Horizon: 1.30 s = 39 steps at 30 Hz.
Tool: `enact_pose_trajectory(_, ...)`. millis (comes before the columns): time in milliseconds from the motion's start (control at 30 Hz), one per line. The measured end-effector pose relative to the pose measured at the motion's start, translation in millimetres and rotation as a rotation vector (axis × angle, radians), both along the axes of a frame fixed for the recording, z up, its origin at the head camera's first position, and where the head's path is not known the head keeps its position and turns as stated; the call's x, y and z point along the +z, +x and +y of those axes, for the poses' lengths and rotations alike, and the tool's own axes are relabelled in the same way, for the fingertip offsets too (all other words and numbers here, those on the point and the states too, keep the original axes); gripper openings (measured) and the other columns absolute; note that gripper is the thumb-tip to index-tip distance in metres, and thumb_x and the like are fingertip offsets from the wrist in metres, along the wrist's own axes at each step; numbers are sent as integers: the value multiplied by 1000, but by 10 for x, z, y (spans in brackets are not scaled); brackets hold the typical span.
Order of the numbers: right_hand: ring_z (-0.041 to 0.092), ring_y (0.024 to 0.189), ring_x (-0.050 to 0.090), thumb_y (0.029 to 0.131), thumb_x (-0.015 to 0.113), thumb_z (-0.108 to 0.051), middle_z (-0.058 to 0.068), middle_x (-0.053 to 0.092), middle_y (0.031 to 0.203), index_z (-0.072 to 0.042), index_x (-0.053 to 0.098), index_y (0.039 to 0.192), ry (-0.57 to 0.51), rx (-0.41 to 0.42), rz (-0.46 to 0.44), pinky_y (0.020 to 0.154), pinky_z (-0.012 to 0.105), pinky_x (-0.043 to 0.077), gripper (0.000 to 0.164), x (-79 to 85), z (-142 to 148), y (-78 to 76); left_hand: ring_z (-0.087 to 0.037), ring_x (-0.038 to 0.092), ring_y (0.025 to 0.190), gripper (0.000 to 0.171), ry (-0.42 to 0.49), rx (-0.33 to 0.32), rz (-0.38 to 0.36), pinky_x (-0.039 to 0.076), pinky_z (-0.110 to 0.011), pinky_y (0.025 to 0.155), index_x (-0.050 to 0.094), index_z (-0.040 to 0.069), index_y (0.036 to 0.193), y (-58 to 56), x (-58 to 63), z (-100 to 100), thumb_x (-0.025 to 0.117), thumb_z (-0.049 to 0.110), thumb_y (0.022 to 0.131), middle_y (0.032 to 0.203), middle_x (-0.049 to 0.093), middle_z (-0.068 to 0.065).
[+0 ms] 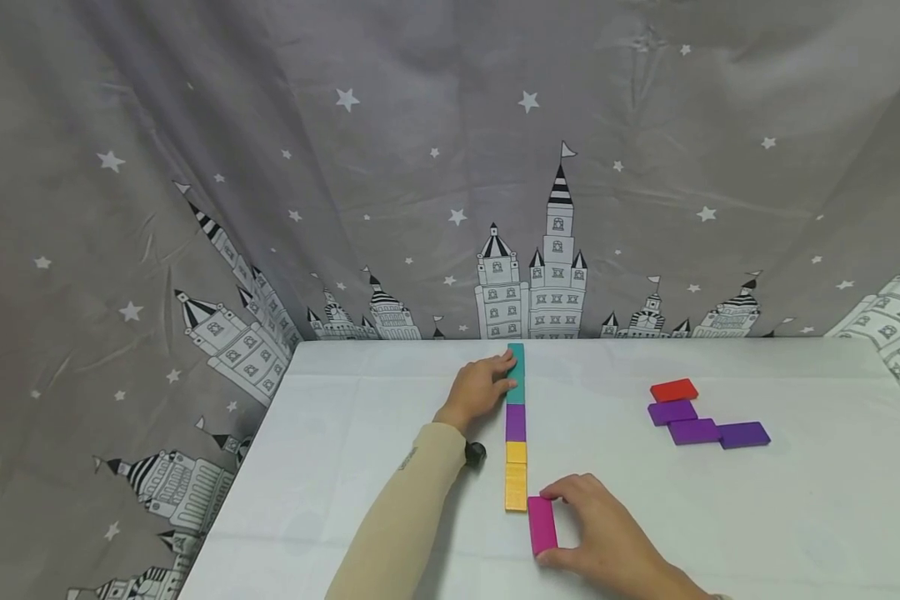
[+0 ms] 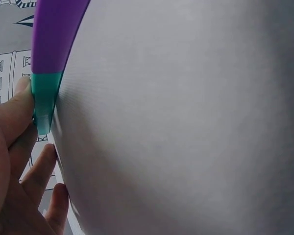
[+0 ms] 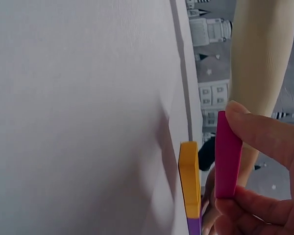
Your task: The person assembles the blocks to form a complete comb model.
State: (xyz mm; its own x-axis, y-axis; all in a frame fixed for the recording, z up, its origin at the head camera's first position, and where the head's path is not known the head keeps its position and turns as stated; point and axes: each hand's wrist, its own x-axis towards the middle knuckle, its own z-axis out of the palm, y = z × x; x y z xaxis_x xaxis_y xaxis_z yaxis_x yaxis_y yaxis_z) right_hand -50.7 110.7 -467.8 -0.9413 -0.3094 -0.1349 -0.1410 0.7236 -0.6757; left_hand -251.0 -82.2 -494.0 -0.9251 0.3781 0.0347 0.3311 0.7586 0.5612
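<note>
A magenta block (image 1: 542,526) is pinched at its two ends between the thumb and fingers of my right hand (image 1: 607,533). It stands close beside the near end of a straight row, right of the large yellow block (image 1: 516,487). From there the row runs away through a small yellow block (image 1: 516,452), a purple block (image 1: 516,422) and teal pieces (image 1: 517,390). My left hand (image 1: 476,390) reaches to the row's far end; its thumb and forefinger touch the teal pieces (image 2: 45,93) from the left, with other fingers spread by the table.
Off to the right lie a red block (image 1: 673,390), two purple blocks (image 1: 693,431) and a dark violet block (image 1: 744,434), in a loose stepped cluster. A white cloth (image 1: 795,517) covers the table. Behind it hangs a grey castle-print curtain (image 1: 420,192).
</note>
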Motion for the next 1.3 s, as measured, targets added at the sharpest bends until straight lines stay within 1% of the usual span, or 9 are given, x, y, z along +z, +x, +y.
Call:
enact_pose_trajectory(100,13,101,54,64,94,-42,-9,61,112,-18,67,115,21,33,23,92,43,57,62,-11,-40,12,-21,44,141,49,2,2,-3,33,-41,119,57,14,143,4,4,0,68,28,97,151,47,7)
enact_pose_trajectory(200,13,99,54,65,94,-42,-8,61,111,-16,67,115,43,56,17,91,43,58,63,-11,-84,17,-21,44,141,49,-1,5,-5,32,-41,120,57,14,143,9,8,-1,68,28,97,152,47,7)
enact_pose_trajectory(333,14,98,55,64,94,-42,-7,62,109,-15,67,116,69,76,-20,92,45,57,65,-6,-150,12,-21,44,141,49,-3,6,-3,32,-41,120,57,14,143,12,13,1,67,29,97,151,47,8)
enact_pose_trajectory(533,15,95,54,61,95,-47,-6,62,105,-16,67,114,146,119,-55,92,46,56,68,-33,-231,-9,-22,44,141,49,9,5,-2,32,-42,119,57,13,142,15,14,6,68,28,97,151,48,6)
enact_pose_trajectory(767,14,90,52,60,94,-52,-6,63,101,-15,68,111,229,151,-26,91,45,56,69,-93,-263,-24,-21,43,141,49,4,6,-11,32,-42,120,57,14,143,12,8,9,67,28,97,151,47,7)
enact_pose_trajectory(933,14,92,53,60,93,-56,-5,62,103,-14,67,114,230,163,-27,93,46,56,74,-104,-237,-17,-22,44,141,49,8,5,-6,33,-42,119,57,13,142,9,-4,7,68,27,97,151,47,7)
enact_pose_trajectory(1033,17,97,55,62,92,-55,-4,63,107,-15,68,114,223,160,-43,96,48,55,71,-86,-206,1,-22,45,140,49,9,3,-3,34,-42,119,58,13,142,9,-9,7,69,27,97,151,48,7)
enact_pose_trajectory(1133,21,102,57,65,92,-50,-1,63,110,-16,70,113,217,147,-71,98,52,53,63,-70,-188,20,-21,45,140,48,8,1,2,34,-42,119,58,13,142,3,-5,9,69,27,96,150,48,7)
enact_pose_trajectory(1300,22,102,58,68,92,-43,-1,64,110,-16,71,112,222,136,-84,98,52,53,56,-71,-210,36,-22,46,140,48,6,3,6,34,-42,119,58,13,141,1,8,4,68,27,97,150,49,6)
